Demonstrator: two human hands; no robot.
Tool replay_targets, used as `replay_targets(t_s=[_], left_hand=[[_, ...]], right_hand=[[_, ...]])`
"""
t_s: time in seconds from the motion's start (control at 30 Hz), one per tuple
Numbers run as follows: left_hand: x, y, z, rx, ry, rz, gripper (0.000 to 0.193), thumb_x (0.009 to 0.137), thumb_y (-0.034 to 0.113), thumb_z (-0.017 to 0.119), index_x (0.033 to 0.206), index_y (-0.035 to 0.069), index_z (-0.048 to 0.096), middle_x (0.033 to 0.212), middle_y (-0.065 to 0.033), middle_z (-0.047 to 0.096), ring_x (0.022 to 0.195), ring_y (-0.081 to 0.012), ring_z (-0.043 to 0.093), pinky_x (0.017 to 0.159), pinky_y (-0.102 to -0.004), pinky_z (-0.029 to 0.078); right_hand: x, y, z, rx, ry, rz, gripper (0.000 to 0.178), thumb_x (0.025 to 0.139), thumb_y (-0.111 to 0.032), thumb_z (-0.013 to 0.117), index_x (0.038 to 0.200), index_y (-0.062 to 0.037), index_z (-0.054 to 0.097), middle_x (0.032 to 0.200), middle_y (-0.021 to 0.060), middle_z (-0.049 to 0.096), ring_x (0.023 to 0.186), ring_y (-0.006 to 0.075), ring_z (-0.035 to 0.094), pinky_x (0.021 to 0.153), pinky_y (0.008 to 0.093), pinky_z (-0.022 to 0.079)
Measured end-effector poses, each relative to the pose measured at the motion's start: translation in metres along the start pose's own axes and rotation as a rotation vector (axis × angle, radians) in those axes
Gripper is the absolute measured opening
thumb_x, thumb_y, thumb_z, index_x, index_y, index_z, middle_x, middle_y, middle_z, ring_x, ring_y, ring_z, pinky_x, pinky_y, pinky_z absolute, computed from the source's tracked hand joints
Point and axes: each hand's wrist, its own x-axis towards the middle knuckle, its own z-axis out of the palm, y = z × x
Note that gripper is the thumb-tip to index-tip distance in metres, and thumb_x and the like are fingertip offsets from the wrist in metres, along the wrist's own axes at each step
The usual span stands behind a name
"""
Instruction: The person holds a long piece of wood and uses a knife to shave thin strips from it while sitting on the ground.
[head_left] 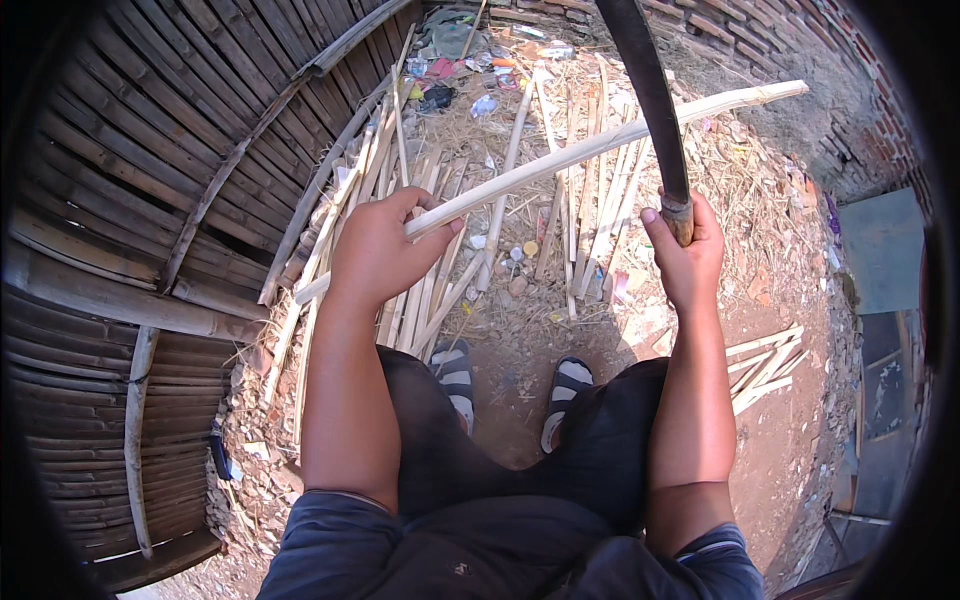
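My left hand [385,243] is closed round a long, pale split-wood or bamboo strip [560,160]. The strip slants up to the right, and its short rear end pokes out behind my wrist. In my right hand [688,250] is the wooden handle of a machete [650,90]. Its dark, slightly curved blade points up and away, crossing the strip in view near the strip's far half; whether the two touch I cannot tell. The blade's tip runs past the top edge of the picture.
Several pale strips [600,215] lie on the littered ground ahead, with more [410,300] beside my left arm. A small pile of short pieces [765,365] is at the right. A slatted bamboo wall [120,200] stands left, a brick wall [740,40] at the back.
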Motion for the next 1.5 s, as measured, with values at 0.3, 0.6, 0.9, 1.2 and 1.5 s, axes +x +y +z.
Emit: replay_targets(t_s=[0.3, 0.6, 0.9, 1.2, 1.5], left_hand=[[-0.007, -0.036, 0.000, 0.008, -0.073, -0.011, 0.046, 0.083, 0.044, 0.087, 0.104, 0.005, 0.077, 0.070, -0.0138, 0.069, 0.060, -0.0255, 0.064, 0.061, -0.0388, 0.050], [-0.008, -0.038, -0.005, -0.139, -0.028, 0.003, 0.036, 0.089, 0.034, 0.087, 0.094, 0.001, 0.075, 0.067, -0.0059, 0.065, 0.062, -0.0124, 0.056, 0.061, -0.0325, 0.047], [-0.023, -0.036, -0.035, -0.121, 0.018, 0.041, 0.040, 0.090, 0.033, 0.087, 0.084, -0.001, 0.067, 0.064, -0.0033, 0.061, 0.064, -0.0090, 0.053, 0.058, -0.0304, 0.044], [-0.131, -0.117, -0.090, 0.088, 0.132, 0.062, 0.052, 0.097, 0.040, 0.079, 0.074, -0.001, 0.057, 0.060, -0.0093, 0.050, 0.059, -0.0149, 0.043, 0.054, -0.0364, 0.036], [-0.219, -0.156, -0.106, 0.172, 0.202, -0.059, 0.052, 0.096, 0.038, 0.077, 0.071, -0.001, 0.053, 0.058, -0.0129, 0.046, 0.054, -0.0192, 0.042, 0.051, -0.0383, 0.035]], right_hand=[[-0.012, -0.006, 0.023, -0.472, -0.246, -0.541, 0.038, 0.071, -0.013, 0.085, 0.108, -0.0104, 0.075, 0.098, 0.0100, 0.076, 0.089, 0.0316, 0.074, 0.077, 0.0398, 0.058], [0.006, 0.006, 0.001, -0.583, 0.023, -0.444, 0.031, 0.076, -0.013, 0.085, 0.104, -0.0085, 0.073, 0.090, 0.0115, 0.072, 0.086, 0.0343, 0.072, 0.074, 0.0417, 0.057], [0.003, -0.005, -0.002, -0.647, -0.143, -0.498, 0.033, 0.075, -0.013, 0.084, 0.104, -0.0080, 0.071, 0.087, 0.0138, 0.073, 0.081, 0.0380, 0.071, 0.072, 0.0451, 0.056], [0.000, 0.001, 0.005, -0.566, -0.180, -0.441, 0.025, 0.081, -0.016, 0.083, 0.099, -0.0078, 0.068, 0.079, 0.0137, 0.069, 0.074, 0.0372, 0.070, 0.066, 0.0450, 0.054], [0.024, 0.016, 0.002, -0.593, -0.081, 0.024, 0.026, 0.089, -0.025, 0.082, 0.102, -0.0071, 0.069, 0.086, 0.0183, 0.074, 0.081, 0.0397, 0.072, 0.072, 0.0478, 0.056]])
